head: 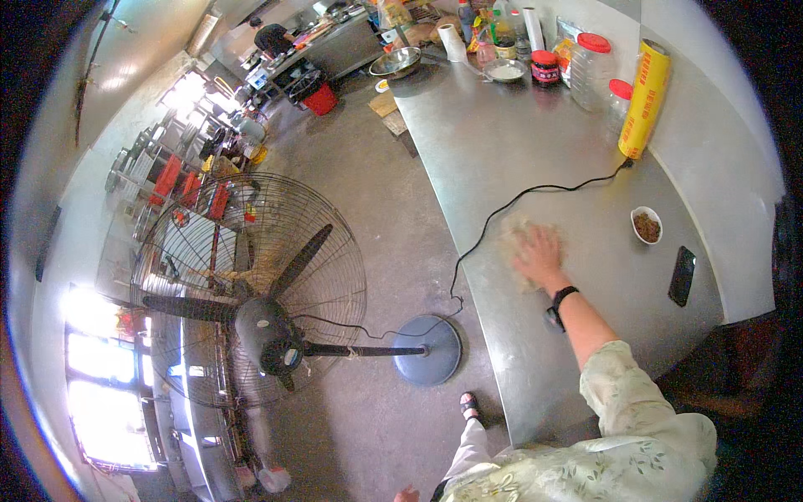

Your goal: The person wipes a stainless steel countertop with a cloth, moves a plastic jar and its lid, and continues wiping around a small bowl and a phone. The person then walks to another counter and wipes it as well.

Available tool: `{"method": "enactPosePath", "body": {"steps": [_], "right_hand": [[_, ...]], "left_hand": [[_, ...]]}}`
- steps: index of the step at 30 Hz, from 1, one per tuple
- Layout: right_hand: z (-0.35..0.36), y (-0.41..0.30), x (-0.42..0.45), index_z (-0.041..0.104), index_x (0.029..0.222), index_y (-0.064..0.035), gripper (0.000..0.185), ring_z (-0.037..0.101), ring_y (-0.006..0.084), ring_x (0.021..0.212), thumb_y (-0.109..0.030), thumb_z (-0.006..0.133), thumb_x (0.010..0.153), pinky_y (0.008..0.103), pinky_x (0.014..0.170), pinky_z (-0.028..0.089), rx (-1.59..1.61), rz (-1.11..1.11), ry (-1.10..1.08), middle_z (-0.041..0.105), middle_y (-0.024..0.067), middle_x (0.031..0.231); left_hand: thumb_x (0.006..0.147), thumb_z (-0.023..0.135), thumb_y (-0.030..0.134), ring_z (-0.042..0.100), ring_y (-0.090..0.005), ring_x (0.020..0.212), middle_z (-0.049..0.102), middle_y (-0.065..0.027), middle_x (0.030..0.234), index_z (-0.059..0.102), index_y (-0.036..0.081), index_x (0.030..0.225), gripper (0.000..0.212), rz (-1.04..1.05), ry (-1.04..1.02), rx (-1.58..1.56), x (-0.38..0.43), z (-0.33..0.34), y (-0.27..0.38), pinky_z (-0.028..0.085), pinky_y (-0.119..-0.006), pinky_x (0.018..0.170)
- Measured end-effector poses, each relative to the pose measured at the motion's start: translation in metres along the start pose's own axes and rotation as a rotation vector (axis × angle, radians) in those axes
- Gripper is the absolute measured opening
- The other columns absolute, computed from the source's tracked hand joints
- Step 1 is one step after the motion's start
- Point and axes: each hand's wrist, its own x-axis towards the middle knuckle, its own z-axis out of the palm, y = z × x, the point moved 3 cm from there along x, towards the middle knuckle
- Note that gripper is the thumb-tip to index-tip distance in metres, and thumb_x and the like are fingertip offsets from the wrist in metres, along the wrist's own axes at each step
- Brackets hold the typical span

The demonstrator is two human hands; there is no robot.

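My right hand (538, 254), blurred, lies palm down over a pale cloth (519, 235) on the stainless-steel table (552, 150). Cloth shows around the fingers. A black band with a dark watch is on that wrist. My left hand (408, 494) is cut off by the bottom edge of the view, low beside my leg; whether it holds anything is hidden. Right of my right hand are a white bowl of brown crumbly stuff (646, 226) and a black phone (682, 276). A black power cord (533, 189) crosses the table beyond the cloth.
A large pedestal fan (266, 332) stands left, its round base (426, 350) near the table. A yellow wrap roll box (645, 100), red-lidded jars (591, 69), bottles and a metal bowl (395, 63) line the far side. A person (271, 39) stands at a distant counter near a red bin (319, 97).
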Motion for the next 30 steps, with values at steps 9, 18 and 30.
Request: {"method": "enactPosePath", "body": {"steps": [9,18,30], "right_hand": [[0.006,-0.103,-0.163,0.053,0.147,-0.0316,0.06,0.032,0.0372,0.149,-0.044,0.067,0.09,0.0679,0.118,0.017,0.08,-0.492,-0.051,0.041,0.008,0.16],[0.007,-0.13,-0.316,0.064,0.136,-0.0258,0.058,0.03,0.0377,0.15,-0.026,0.073,0.079,0.0639,0.121,0.015,0.143,-0.467,0.001,0.043,0.009,0.158],[0.045,-0.132,-0.419,0.056,0.141,-0.0166,0.047,0.021,0.0396,0.153,-0.021,0.056,0.094,0.0615,0.123,0.01,0.0,-0.169,-0.204,0.03,0.0131,0.165]], "left_hand": [[0.097,0.056,0.042,0.066,-0.0325,0.114,0.07,-0.0138,0.124,0.063,0.012,0.133,0.047,0.163,-0.149,-0.002,0.011,0.012,-0.011,0.054,-0.042,0.097],[0.097,0.061,0.035,0.07,-0.0331,0.1,0.074,-0.0148,0.107,0.06,0.009,0.135,0.046,0.094,0.054,-0.375,0.043,-0.013,-0.007,0.055,-0.044,0.091],[0.092,0.064,0.035,0.067,-0.0389,0.111,0.07,-0.0239,0.118,0.058,0.009,0.141,0.055,-0.376,0.07,-0.746,-0.078,0.038,-0.135,0.053,-0.046,0.096]]}}
